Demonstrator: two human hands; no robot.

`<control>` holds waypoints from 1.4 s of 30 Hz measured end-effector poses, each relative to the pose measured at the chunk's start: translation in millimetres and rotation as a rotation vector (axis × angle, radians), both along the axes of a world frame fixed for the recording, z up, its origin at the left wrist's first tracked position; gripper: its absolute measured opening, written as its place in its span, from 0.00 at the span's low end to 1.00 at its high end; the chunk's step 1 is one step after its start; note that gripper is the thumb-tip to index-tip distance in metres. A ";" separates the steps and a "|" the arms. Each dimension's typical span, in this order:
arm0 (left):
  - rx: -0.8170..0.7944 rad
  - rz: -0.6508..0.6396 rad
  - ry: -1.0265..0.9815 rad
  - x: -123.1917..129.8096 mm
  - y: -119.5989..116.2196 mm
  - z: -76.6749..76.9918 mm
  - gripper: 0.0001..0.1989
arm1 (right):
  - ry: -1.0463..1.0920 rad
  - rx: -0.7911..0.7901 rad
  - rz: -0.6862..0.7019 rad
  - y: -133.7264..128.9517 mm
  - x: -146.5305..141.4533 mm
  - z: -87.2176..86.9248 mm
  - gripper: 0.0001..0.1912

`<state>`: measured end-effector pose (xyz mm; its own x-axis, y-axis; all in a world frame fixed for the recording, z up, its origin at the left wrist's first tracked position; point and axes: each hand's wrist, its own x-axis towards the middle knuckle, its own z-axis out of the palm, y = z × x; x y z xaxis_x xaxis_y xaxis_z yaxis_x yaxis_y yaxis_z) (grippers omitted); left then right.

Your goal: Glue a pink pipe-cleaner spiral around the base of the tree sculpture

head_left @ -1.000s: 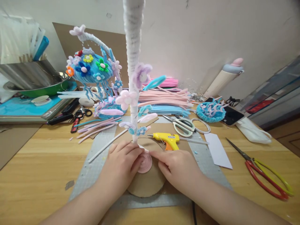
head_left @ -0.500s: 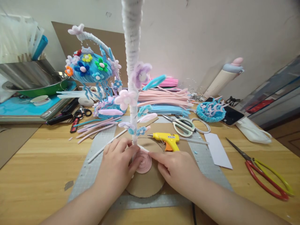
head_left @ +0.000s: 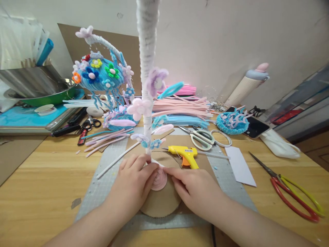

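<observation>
A flat pink spiral coil of pipe cleaner [head_left: 159, 180] lies on a round cardboard disc [head_left: 160, 206], beside the foot of a tall white wrapped stem [head_left: 147, 44]. My left hand [head_left: 135, 178] is closed at the stem's foot, its thumb and forefinger against the coil's left and upper edge. From the other side, my right hand [head_left: 196, 188] presses an outstretched forefinger to the coil's upper right edge, where a short white fuzzy strip [head_left: 156, 163] runs. Its other fingers curl loosely around nothing visible. Purple, pink and blue fuzzy flowers [head_left: 140, 109] sit along the stem.
Just beyond the disc lies a yellow glue gun [head_left: 183, 152], with pale green scissors [head_left: 202, 139] behind it. Red-and-yellow scissors [head_left: 293, 195] rest at right. Bundles of pipe cleaners [head_left: 182, 104] line the back. A flower-covered blue ornament [head_left: 100, 73] stands at back left.
My left thumb and forefinger have shifted slightly right, over the coil's upper edge. My right forefinger stays at the coil. The view has moved a little.
</observation>
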<state>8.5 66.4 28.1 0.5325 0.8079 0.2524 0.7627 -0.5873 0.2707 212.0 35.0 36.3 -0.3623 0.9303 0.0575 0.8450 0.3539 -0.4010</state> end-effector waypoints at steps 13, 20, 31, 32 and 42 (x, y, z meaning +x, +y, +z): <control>-0.037 -0.069 0.026 0.9 -3.8 3.5 0.14 | 0.027 -0.040 0.002 0.7 0.7 1.8 0.22; -0.002 -0.043 0.035 1.8 -5.5 4.3 0.13 | 0.050 -0.075 -0.009 0.4 4.2 5.5 0.16; -0.003 -0.091 -0.103 0.2 -6.4 1.8 0.11 | 0.066 -0.103 -0.019 1.0 3.8 4.7 0.15; -0.001 -0.062 -0.136 -0.6 -5.6 0.8 0.10 | 0.070 -0.103 -0.018 0.7 4.0 4.7 0.16; -0.111 0.140 -0.290 -9.9 -1.5 5.7 0.16 | 0.050 -0.110 -0.015 -0.2 5.1 4.7 0.17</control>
